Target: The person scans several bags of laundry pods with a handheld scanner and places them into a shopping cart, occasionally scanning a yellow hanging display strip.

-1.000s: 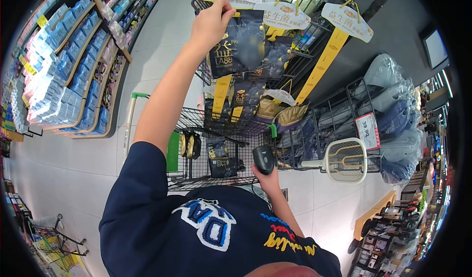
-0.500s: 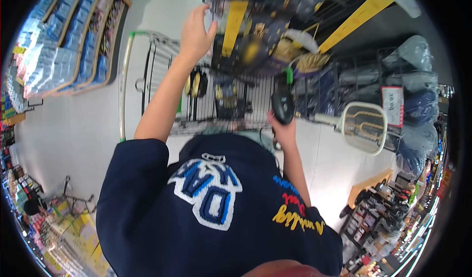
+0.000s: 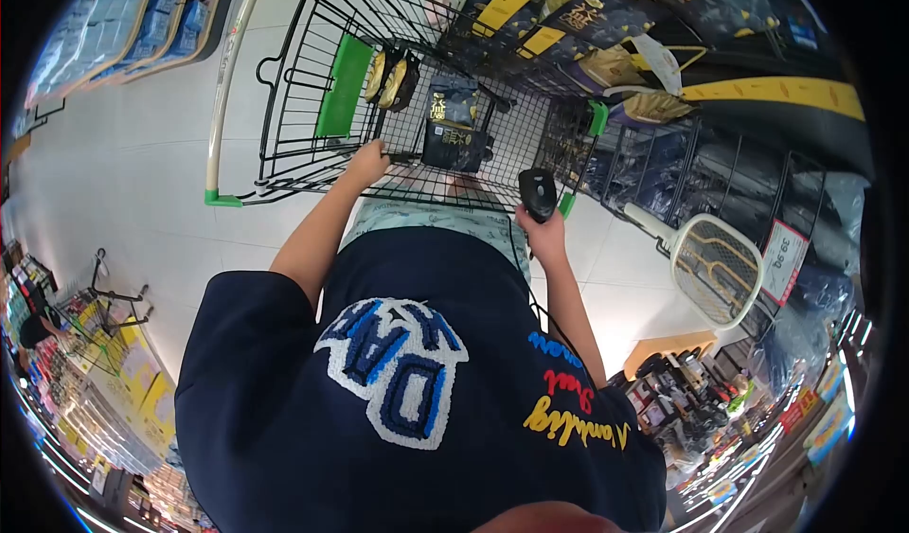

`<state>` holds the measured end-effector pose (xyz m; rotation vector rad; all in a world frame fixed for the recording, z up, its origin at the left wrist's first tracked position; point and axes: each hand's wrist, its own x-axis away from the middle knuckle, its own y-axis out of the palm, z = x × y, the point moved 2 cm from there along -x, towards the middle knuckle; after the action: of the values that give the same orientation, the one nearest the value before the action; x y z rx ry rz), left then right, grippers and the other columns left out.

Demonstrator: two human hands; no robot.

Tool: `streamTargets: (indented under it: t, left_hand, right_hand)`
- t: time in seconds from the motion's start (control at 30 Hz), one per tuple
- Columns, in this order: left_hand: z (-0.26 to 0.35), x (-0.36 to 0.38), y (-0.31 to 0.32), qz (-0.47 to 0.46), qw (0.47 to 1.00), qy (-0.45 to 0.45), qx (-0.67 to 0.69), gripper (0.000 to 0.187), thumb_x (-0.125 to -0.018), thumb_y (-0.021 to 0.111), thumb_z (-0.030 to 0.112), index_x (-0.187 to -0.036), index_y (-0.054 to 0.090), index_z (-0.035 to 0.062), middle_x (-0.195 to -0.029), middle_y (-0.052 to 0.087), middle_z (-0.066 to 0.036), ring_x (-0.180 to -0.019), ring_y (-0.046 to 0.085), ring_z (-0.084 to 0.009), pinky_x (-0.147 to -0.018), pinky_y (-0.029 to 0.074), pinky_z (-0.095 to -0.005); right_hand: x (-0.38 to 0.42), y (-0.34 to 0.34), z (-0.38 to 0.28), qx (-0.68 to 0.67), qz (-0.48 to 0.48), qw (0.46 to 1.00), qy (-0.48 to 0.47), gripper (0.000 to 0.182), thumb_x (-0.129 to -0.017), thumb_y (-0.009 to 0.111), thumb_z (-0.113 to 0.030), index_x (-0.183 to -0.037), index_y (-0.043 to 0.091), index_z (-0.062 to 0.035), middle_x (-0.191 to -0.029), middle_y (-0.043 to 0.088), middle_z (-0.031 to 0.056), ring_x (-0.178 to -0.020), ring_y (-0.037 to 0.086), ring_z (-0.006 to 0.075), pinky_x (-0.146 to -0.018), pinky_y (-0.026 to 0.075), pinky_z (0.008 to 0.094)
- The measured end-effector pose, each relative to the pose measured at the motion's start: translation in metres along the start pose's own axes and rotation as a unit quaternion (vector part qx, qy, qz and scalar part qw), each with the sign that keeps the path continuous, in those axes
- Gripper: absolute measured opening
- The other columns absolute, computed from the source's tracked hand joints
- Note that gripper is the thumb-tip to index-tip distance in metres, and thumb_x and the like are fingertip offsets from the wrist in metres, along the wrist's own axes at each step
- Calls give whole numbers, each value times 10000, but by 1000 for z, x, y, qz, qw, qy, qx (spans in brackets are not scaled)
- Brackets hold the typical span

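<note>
My left hand point(image 3: 367, 165) is closed at the near rim of a wire shopping cart point(image 3: 303, 145), fingers wrapped around the rim. In my right hand point(image 3: 544, 234) I grip a black handheld barcode scanner point(image 3: 538, 192), upright above the cart's near right corner, with a thin cable running down past my wrist. Inside the cart lie dark packs with gold print point(image 3: 453, 147) and a pair of black and gold packs point(image 3: 391, 79) beside a green panel point(image 3: 345, 88).
Shelves with dark packs point(image 3: 606, 22) and yellow strips point(image 3: 772, 90) line the right side. A mosquito swatter point(image 3: 717, 270) hangs beside a price sign point(image 3: 785, 260). A shelf of blue packs point(image 3: 114, 36) stands at the upper left.
My left hand has come down from its raised, open position near the shelf to the cart's near rim and closed there. The scanner stays in my right hand. The view has shifted, showing more of the cart.
</note>
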<state>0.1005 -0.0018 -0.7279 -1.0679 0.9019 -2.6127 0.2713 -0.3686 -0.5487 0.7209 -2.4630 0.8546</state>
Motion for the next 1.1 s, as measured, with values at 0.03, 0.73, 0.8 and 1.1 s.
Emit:
streamTargets:
  t: [0.03, 0.73, 0.8, 1.1]
  left_hand:
    - [-3, -2, -1, 7, 1000, -2, -16, 419, -884, 629, 212, -1236, 590, -11, -1176, 659, -257, -1107, 632, -423, -965, 506, -482]
    - [20, -183, 17, 20, 984, -165, -69, 915, -858, 759, 277, -1528, 201, -4, -1434, 459, -223, -1330, 489, -384, -1045, 459, -522]
    - [21, -190, 25, 27, 979, -173, -104, 912, -858, 760, 278, -1533, 209, 10, -1441, 454, -213, -1336, 475, -374, -1046, 459, -511]
    - [10, -188, 47, 45, 972, -208, -100, 507, -898, 688, 258, -1320, 496, 53, -1344, 517, -176, -1299, 499, -357, -1007, 485, -491]
  right_hand:
    - [4, 2, -8, 15, 3, 1000, -1, 294, -836, 810, -230, -1006, 699, -18, -879, 724, 76, -823, 662, 168, -771, 515, 337]
    - [33, -32, -29, 71, -22, 994, 80, 294, -859, 791, -194, -1057, 673, -11, -932, 716, 75, -858, 643, 153, -807, 516, 328]
    - [34, -34, -32, 77, -7, 993, 89, 284, -864, 788, -188, -1056, 674, -12, -927, 715, 64, -856, 642, 145, -803, 516, 325]
    - [46, -31, -26, 90, -12, 988, 124, 323, -844, 792, -161, -1106, 677, -13, -976, 734, 116, -920, 686, 193, -860, 524, 342]
